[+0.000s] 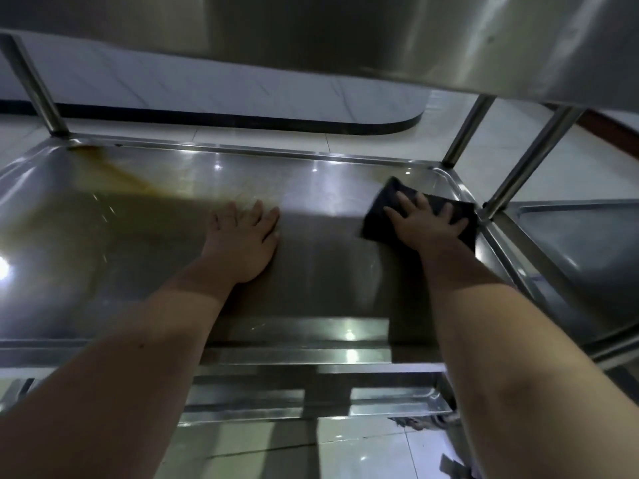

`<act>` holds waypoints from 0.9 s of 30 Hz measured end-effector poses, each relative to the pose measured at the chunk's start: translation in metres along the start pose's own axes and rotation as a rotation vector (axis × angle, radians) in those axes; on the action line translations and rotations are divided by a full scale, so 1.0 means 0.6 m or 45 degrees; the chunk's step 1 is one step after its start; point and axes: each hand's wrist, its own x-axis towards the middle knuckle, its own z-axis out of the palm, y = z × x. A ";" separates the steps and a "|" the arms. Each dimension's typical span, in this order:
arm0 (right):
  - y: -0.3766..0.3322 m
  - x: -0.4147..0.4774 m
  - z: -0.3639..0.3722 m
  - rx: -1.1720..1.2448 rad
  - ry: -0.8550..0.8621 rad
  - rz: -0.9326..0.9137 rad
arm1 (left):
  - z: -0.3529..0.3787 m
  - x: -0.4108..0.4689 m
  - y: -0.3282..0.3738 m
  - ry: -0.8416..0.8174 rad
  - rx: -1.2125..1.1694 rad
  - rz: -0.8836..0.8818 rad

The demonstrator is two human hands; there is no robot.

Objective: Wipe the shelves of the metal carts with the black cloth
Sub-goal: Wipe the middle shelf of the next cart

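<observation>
Beyond the left fingers (pixel 257 210) lies a pale tiled floor (pixel 262 136), glossy, with thin grout lines. Farther out stands a white veined panel (pixel 207 88) with a rounded corner and a black base strip (pixel 242 119). Past the right fingers (pixel 423 202), a reddish-brown trim (pixel 612 131) crosses the far corner. Nearer than the fingers, the same tiles catch small bright reflections

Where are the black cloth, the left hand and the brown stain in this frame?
black cloth (pixel 384 198): head view, on its bare far-left corner, beyond the fingers.
left hand (pixel 242 243): head view, on the back of the hand, which lies flat.
brown stain (pixel 114 174): head view, on its darker streak at the far left.
</observation>
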 end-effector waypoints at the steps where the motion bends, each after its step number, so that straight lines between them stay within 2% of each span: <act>1: -0.037 -0.019 0.008 -0.007 -0.001 -0.112 | 0.000 0.000 0.000 0.001 0.005 0.002; 4: -0.117 -0.096 0.043 -0.113 -0.052 -0.479 | -0.003 0.001 -0.004 0.001 0.003 0.001; 7: -0.081 -0.134 0.048 -0.207 -0.008 -0.595 | -0.001 0.000 -0.004 -0.008 0.043 0.016; 9: 0.003 -0.111 0.041 -0.237 0.028 -0.521 | 0.003 -0.001 -0.003 0.023 0.050 0.033; 13: 0.172 -0.091 0.013 -0.202 0.000 -0.168 | 0.003 0.003 -0.002 0.007 0.003 0.017; 15: 0.189 -0.120 0.014 -0.134 0.002 0.023 | 0.003 0.004 0.000 0.001 0.000 0.021; 17: 0.141 -0.156 0.024 -0.092 0.007 0.092 | 0.004 0.001 0.001 0.010 0.006 0.024; 19: 0.048 -0.194 0.046 -0.105 0.003 -0.035 | 0.003 -0.001 0.000 0.012 0.011 0.027; 23: -0.109 -0.281 0.080 -0.174 -0.057 -0.492 | 0.002 -0.004 -0.002 0.040 0.025 0.039; 25: -0.097 -0.286 0.079 -0.183 -0.080 -0.570 | 0.001 -0.006 -0.001 0.037 0.009 0.049; 27: -0.025 -0.264 0.069 -0.157 -0.050 -0.500 | -0.002 -0.007 0.000 0.019 -0.035 0.044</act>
